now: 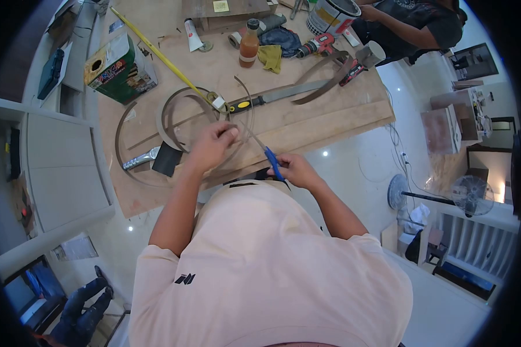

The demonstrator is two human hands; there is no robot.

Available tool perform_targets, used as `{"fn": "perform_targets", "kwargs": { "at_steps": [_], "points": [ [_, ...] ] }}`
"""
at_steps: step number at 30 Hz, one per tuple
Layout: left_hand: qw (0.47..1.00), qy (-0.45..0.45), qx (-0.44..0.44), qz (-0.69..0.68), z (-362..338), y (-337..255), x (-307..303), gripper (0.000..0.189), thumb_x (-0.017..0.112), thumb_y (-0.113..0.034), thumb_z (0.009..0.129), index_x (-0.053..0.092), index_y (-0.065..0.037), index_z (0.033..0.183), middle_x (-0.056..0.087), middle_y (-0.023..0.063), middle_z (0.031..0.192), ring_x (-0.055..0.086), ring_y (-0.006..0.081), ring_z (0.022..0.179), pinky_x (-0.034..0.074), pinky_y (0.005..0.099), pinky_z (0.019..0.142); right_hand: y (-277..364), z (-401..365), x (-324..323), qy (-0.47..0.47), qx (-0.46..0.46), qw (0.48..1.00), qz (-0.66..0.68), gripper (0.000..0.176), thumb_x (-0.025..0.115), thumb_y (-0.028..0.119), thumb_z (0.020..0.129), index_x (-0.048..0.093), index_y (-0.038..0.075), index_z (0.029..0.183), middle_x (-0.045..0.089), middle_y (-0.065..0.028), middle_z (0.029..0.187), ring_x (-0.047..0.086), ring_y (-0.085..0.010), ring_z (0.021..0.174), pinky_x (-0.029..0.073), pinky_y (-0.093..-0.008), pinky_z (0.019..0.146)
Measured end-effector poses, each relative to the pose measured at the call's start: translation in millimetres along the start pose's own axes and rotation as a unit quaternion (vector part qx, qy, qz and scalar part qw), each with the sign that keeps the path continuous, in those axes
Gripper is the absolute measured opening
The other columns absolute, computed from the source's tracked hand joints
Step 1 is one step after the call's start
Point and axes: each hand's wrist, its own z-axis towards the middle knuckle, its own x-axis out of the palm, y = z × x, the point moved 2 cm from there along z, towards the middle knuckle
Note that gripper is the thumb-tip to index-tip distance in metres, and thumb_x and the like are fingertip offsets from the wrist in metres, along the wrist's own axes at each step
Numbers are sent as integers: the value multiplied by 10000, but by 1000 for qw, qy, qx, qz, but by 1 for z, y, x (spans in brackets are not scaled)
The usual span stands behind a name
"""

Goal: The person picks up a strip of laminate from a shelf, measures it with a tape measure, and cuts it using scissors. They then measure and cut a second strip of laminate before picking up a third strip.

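My right hand [295, 172] is closed around the blue handles of a pair of scissors [274, 164], its blades pointing up and left over the table's near edge. Close to the blade tips, my left hand [213, 146] pinches a thin brown edging strip [238, 151], which the fingers partly cover. Loops of this banding [163, 113] curl on the table to the left. A yellow tape measure [217, 101] lies just beyond my left hand, its blade pulled out toward the far left. Beside it is a file with a black and yellow handle [241, 106].
The wooden worktable [173, 55] also bears a green can [121, 69], a sauce bottle [249, 45], a red drill [317, 45], a paint bucket [331, 16] and a wood plank [324, 128]. Another person [414, 26] stands at the far right. A fan [397, 192] stands right.
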Motion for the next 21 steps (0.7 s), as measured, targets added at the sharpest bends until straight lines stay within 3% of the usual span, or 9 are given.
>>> {"fn": "perform_targets", "kwargs": {
  "at_steps": [3,4,6,10,14,17,20,21],
  "points": [
    [986,-134,73,-64,9,-33,-29,260,654,-223,891,683,17,984,665,41,857,566,100,743,468,272,715,-22,11,-18,-129,-127,968,-174,234,693,192,811,665,0,941,663,-159,863,633,-307,786,484,-391,695],
    [977,-179,87,-81,17,-45,-45,275,661,-228,893,683,17,1017,669,34,881,568,96,756,471,264,726,-14,11,-26,-128,-116,961,-215,247,653,181,805,657,1,974,627,-214,933,596,-397,869,480,-443,758],
    [957,-242,88,-134,41,-38,-81,279,663,-220,898,672,19,1043,670,27,897,568,92,781,466,246,713,-6,14,-38,-154,-111,949,-251,245,653,172,799,658,12,984,622,-198,932,596,-387,861,481,-445,764],
    [946,-295,68,-115,44,-15,-118,287,659,-211,898,664,17,1072,671,40,924,573,95,800,466,248,715,-1,23,-56,-171,-119,923,-323,233,648,131,795,661,39,1009,622,-157,989,605,-361,903,489,-448,787],
    [950,-312,28,6,8,28,-115,321,647,-207,899,644,38,1106,681,95,957,618,149,872,486,287,783,-10,36,-73,-165,-118,914,-350,241,646,112,797,663,54,1031,629,-140,1015,608,-345,953,497,-439,808],
    [945,-301,51,115,-4,73,-100,317,637,-194,900,638,28,1126,687,132,995,640,185,920,484,298,831,-15,46,-84,-147,-150,908,-363,249,648,101,794,658,45,1037,633,-137,1034,606,-340,966,494,-427,831],
    [938,-310,62,142,-15,68,-73,262,628,-180,896,657,5,1079,677,156,1004,645,237,916,482,312,829,-12,45,-90,-139,-234,900,-339,248,658,111,795,650,28,1028,636,-138,1037,596,-341,991,491,-422,841],
    [930,-312,87,173,-18,66,-65,245,630,-178,893,659,3,1057,672,156,995,638,262,916,481,329,830,-16,44,-101,-191,-255,887,-336,254,670,121,791,648,23,1025,634,-143,1034,587,-346,1004,481,-425,861]
  ]
}}
